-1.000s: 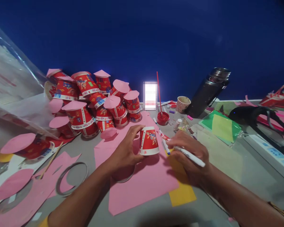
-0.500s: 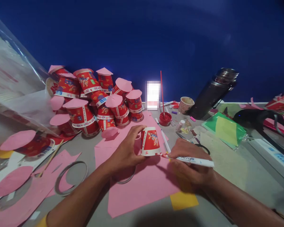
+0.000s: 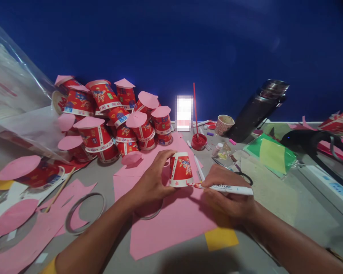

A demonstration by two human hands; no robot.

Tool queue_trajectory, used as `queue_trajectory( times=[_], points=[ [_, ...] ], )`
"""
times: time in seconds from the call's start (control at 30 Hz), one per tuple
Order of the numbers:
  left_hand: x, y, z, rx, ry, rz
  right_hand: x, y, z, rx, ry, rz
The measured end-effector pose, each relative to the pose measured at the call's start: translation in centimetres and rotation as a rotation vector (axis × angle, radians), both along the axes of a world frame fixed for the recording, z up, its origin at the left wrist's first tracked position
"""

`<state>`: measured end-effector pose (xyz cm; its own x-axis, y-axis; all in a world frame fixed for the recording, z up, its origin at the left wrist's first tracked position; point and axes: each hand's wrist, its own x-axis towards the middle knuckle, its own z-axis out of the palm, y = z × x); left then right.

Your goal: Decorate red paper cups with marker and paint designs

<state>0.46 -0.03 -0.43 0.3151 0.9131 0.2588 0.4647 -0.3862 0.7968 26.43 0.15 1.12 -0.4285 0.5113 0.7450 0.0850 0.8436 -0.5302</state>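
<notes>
My left hand [image 3: 153, 177] grips a red printed paper cup [image 3: 180, 170], which is turned upside down with its white band at the bottom. Thumb and fingers press on the cup's left side. A white acrylic paint marker [image 3: 231, 189] is held in my right hand [image 3: 227, 190], its red-stained tip at the lower right of the white band. Small red marks show on that band. Under both hands lies a sheet of pink paper [image 3: 165, 239], with a roll of tape [image 3: 153, 217] partly hidden by my left forearm.
Red paper cups with pink cone tops [image 3: 98, 137] are stacked at the left. Behind the hands stand a red paint pot [image 3: 199, 142] with a brush, a speckled cup [image 3: 225, 125] and a black flask [image 3: 257, 108]. A power strip [image 3: 328, 190] lies at the right.
The marker tip has shifted slightly left along the cup's white band, and my right hand has moved with it. The cup stays nearly in place in my left hand.
</notes>
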Motion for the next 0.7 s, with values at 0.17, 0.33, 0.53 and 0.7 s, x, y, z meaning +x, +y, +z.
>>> queue_trajectory(
  times=[0.17,0.33,0.53,0.7],
  points=[
    [0.14,0.06,0.24,0.003,-0.02,-0.013,0.04,0.09,-0.13,0.001,0.035,-0.007],
    [0.17,0.0,0.25,0.008,-0.015,-0.019,0.01,0.05,-0.18,0.015,0.019,-0.013],
    [0.18,-0.02,0.4,-0.007,-0.007,-0.012,0.03,-0.04,-0.13,-0.021,0.03,-0.033],
    [0.06,0.01,0.1,-0.007,0.0,-0.004,0.04,0.07,-0.2,-0.02,0.043,-0.06]
  ],
)
